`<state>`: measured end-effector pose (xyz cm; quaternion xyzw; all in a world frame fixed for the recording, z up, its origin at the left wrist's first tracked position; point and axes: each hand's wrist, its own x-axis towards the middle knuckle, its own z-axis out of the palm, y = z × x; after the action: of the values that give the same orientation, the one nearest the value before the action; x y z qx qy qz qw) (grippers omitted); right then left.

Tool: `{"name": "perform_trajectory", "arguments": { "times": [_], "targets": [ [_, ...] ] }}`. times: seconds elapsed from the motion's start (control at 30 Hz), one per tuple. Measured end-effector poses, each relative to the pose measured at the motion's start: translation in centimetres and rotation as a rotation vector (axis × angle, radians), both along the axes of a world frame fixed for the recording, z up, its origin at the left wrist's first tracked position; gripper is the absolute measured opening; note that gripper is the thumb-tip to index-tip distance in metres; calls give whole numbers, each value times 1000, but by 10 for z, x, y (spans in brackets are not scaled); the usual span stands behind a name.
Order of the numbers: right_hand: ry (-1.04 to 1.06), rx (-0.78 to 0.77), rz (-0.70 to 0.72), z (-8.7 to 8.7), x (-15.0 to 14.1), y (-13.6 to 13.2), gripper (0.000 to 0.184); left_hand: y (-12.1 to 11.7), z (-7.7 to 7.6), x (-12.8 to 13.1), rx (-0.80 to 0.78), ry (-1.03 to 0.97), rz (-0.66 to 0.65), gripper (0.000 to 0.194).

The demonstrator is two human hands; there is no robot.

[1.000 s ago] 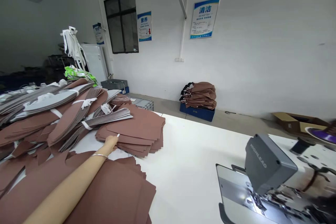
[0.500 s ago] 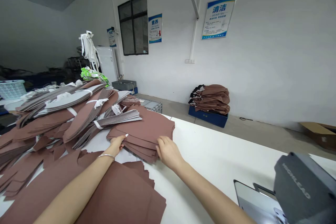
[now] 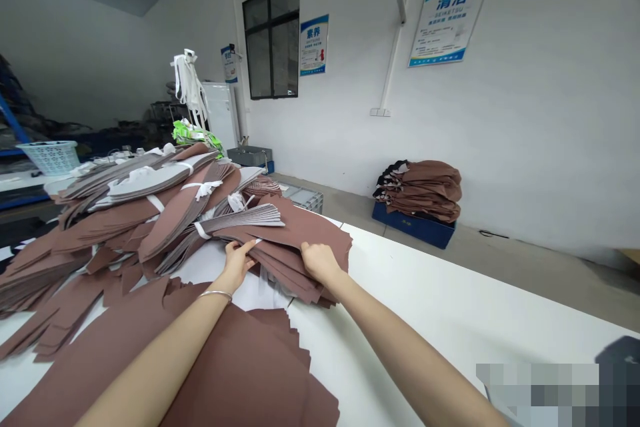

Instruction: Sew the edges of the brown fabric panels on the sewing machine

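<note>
A stack of brown fabric panels (image 3: 320, 223) lies fanned out on the white table (image 3: 400, 287), partly beneath a tied bundle of cut strips. My left hand (image 3: 239, 265), with a silver bangle at the wrist, pinches the near left edge of this stack by a small white tag. The fingers of my right hand (image 3: 320, 261) are closed on the top panel's near edge, which is lifted a little from the pieces below. Closer to me, under my left forearm, lies another spread of larger brown fabric panels (image 3: 240, 360).
Tied bundles of brown and grey cut pieces (image 3: 190, 207) heap up on the left. Behind them stands a light blue basket (image 3: 53, 157). On the floor, a blue crate (image 3: 415, 225) holds folded brown fabric (image 3: 423, 187). A dark machine part (image 3: 620, 360), partly blurred, is at lower right.
My right hand has closed on the top panel and raised its near edge. My left hand stays at the stack's left edge. The whole view has turned slightly left.
</note>
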<state>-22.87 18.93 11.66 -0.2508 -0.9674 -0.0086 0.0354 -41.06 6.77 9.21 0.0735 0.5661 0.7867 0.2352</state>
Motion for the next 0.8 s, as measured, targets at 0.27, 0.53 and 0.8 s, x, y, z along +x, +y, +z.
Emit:
{"name": "perform_trajectory", "arguments": {
  "times": [0.27, 0.53, 0.8],
  "targets": [
    [-15, -48, 204, 16, 9, -7, 43, 0, 2, 2, -10, 20, -44, 47],
    [8, -65, 244, 34, 4, 18, 36, 7, -5, -1, -41, 117, -52, 63],
    [-2, 15, 234, 28, -2, 4, 48, 12, -13, -6, -114, 192, -36, 70]
  ]
}}
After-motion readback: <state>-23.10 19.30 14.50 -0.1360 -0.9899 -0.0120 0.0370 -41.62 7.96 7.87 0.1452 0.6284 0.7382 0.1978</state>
